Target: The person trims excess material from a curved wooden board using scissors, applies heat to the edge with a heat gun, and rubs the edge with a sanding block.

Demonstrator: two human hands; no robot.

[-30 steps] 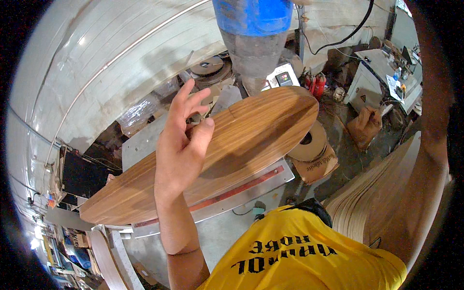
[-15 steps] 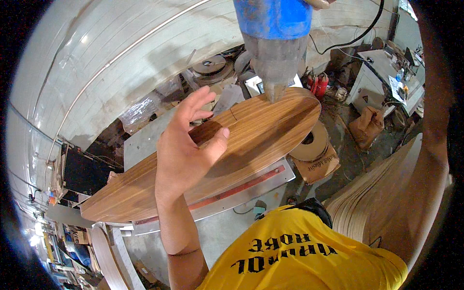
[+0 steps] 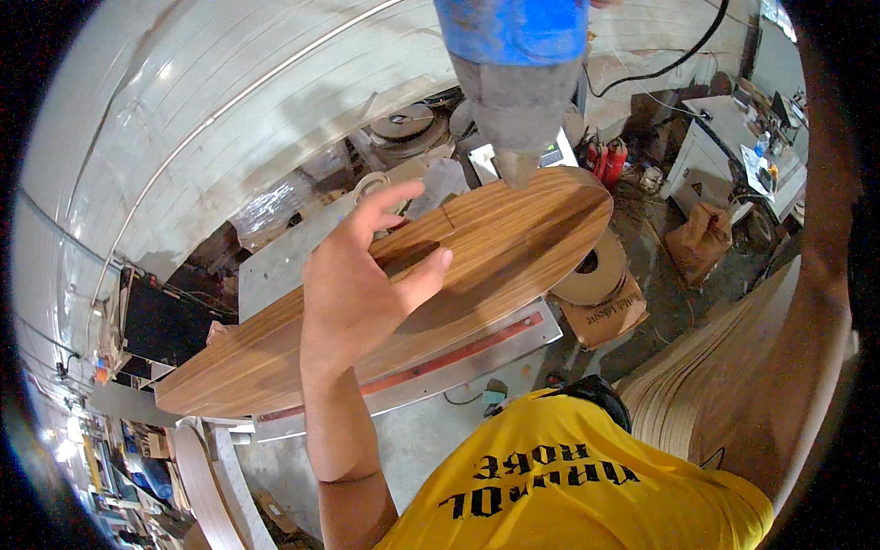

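Observation:
A long oval wooden board with brown striped grain lies slantwise before me. Over its middle is my left hand, thumb and fingers apart and holding nothing; whether it touches the wood I cannot tell. Above the board's far right edge hangs a blue heat gun with a dusty grey nozzle pointing down. Its tip is close to the edge. Just a sliver of my right hand shows beside the tool's body at the top rim; the grip is out of frame. A short dark line marks the board near my left fingertips.
Under the board is a pale table and a metal strip with a red band. A tape roll and brown paper bag stand at right, near stacked curved wood sheets. A black cable hangs behind. Red cylinders stand beyond.
My left hand has shifted slightly right, its fingers a little lower. The heat gun has moved slightly up and left, its nozzle still by the board's far edge.

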